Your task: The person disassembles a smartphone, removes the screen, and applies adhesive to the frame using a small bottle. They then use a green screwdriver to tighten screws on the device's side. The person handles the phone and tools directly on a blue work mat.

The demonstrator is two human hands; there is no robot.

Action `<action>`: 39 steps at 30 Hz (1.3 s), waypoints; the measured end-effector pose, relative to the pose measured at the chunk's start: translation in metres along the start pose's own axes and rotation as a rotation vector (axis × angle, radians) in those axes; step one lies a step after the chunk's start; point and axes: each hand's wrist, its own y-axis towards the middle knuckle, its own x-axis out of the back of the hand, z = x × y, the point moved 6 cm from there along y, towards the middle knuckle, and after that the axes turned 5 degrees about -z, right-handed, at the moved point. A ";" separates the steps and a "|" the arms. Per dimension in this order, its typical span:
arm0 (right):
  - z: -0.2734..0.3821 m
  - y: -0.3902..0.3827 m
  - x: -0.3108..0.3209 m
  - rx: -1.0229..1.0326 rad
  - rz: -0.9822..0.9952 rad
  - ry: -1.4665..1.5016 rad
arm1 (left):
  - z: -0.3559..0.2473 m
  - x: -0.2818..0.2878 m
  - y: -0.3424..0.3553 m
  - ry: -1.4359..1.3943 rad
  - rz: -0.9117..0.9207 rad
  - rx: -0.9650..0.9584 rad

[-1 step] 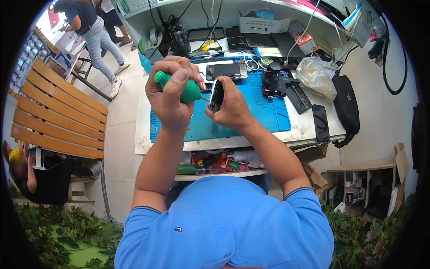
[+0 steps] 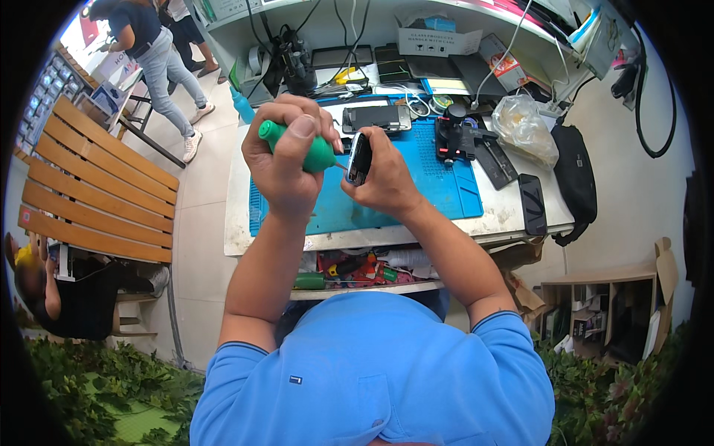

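Observation:
My left hand (image 2: 286, 152) is closed round a green squeeze-bulb blower (image 2: 320, 154). The thumb presses along its side, and its rounded back end sticks out at the upper left. From the bulb a thin nozzle reaches right, close to the lower edge of a phone (image 2: 360, 160); whether it touches cannot be made out. My right hand (image 2: 388, 175) grips that phone upright on its edge, thumb below and fingers behind. Both hands are above a blue repair mat (image 2: 357, 217). Beyond them on the mat lies a phone part with a dark face (image 2: 375, 117).
A black clamp fixture (image 2: 454, 135) stands on the mat's right side, near a clear plastic bag (image 2: 525, 130), a dark phone (image 2: 532, 204) and a black pouch (image 2: 574, 178). Tools fill an open drawer (image 2: 372, 267) below the bench. A wooden bench (image 2: 104, 186) and other people are at the left.
My left hand and the blower have shifted very slightly right and down. My right hand and the phone stay in place.

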 end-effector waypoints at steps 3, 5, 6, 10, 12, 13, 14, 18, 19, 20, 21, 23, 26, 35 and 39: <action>-0.001 0.000 -0.001 -0.002 0.019 0.012 | 0.005 0.014 -0.003 -0.038 0.154 0.019; 0.001 0.000 0.000 0.029 -0.001 0.013 | 0.004 0.012 0.000 -0.176 0.162 -0.005; 0.003 0.000 0.001 0.050 -0.018 0.012 | 0.002 0.012 0.001 -0.155 0.096 -0.027; 0.001 -0.001 -0.001 0.043 -0.007 0.072 | -0.007 -0.008 -0.001 -0.103 -0.003 -0.092; 0.004 0.000 0.001 0.074 -0.004 0.085 | -0.005 -0.004 -0.002 -0.106 0.128 -0.079; 0.005 0.000 0.001 0.090 -0.003 0.092 | -0.002 0.000 -0.002 -0.119 0.157 -0.062; 0.005 0.000 0.001 0.091 0.006 0.108 | -0.001 0.002 -0.002 -0.131 0.187 -0.045; 0.005 0.000 -0.001 0.079 0.024 0.151 | -0.006 -0.006 0.001 -0.138 0.062 -0.080; 0.006 0.000 -0.001 0.074 0.026 0.157 | -0.008 -0.013 0.000 -0.112 0.043 -0.091; 0.007 0.000 0.000 0.075 0.027 0.153 | -0.009 -0.019 -0.001 -0.086 0.024 -0.103; 0.009 0.000 0.001 0.077 0.028 0.148 | -0.011 -0.021 -0.002 -0.060 0.004 -0.115; 0.011 0.001 0.002 0.097 0.027 0.148 | -0.008 -0.012 -0.004 -0.017 0.147 -0.039; 0.012 0.001 0.003 0.134 0.023 0.156 | -0.006 -0.004 -0.006 -0.022 0.242 0.008; 0.019 0.001 0.006 0.180 -0.001 0.164 | -0.011 -0.015 -0.007 -0.016 0.251 -0.019; 0.020 0.000 0.007 0.211 -0.021 0.167 | -0.011 -0.009 -0.006 -0.133 0.333 0.057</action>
